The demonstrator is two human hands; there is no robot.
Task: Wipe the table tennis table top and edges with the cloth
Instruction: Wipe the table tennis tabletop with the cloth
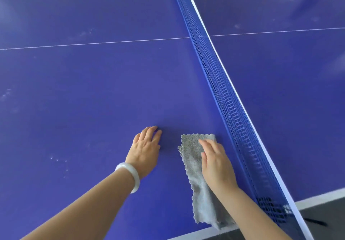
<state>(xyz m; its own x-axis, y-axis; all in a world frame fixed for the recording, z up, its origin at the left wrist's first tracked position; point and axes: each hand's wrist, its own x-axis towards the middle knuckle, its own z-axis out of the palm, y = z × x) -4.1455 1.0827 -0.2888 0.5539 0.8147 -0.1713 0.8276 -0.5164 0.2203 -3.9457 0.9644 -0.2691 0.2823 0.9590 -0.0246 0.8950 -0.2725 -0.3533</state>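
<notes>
The right hand (216,162) is pressing flat, fingers straight, on the cloth (201,182) beside the net (233,98); the left hand (146,151) is resting open on the table (93,90). Smudges are showing elsewhere, suggesting much wiping is remaining.

Dark grey floor (328,211) under soft, diffuse light.
Glimpsed only at the lower right, past the white-edged corner of the blue desk (93,90), with a thin black streak (315,222) lying on it. Pale hazy reflections across the glossy desk top at far left and upper right.
</notes>
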